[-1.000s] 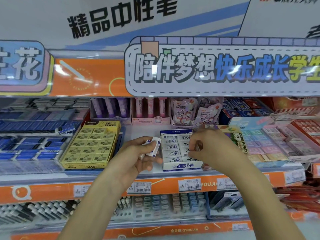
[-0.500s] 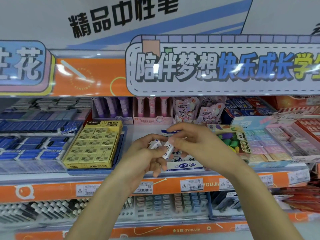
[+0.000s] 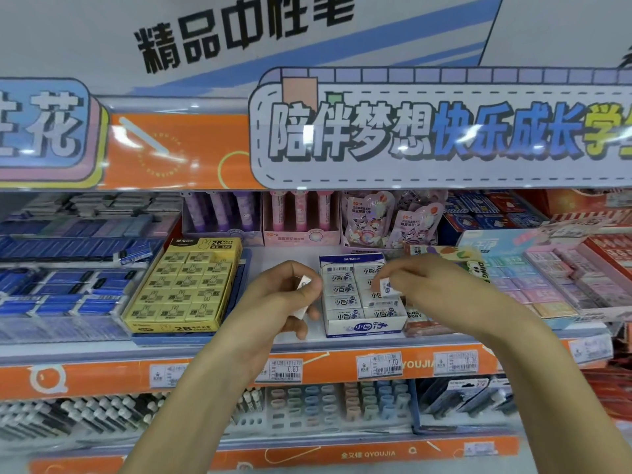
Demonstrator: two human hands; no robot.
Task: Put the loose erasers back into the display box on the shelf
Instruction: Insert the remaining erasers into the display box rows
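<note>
My right hand [image 3: 441, 295] pinches one eraser [image 3: 388, 287] directly above the display box [image 3: 364, 327], nearer than my left hand [image 3: 280, 302], which clasps another eraser [image 3: 302, 299] just left of it.

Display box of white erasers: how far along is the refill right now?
Done: the display box already shows rows of white erasers nearly to its front. In hand: the right hand holds one eraser just over the right column. Left: the left hand, beside the box, grips at least one more loose eraser; how many it holds is hidden.
</note>
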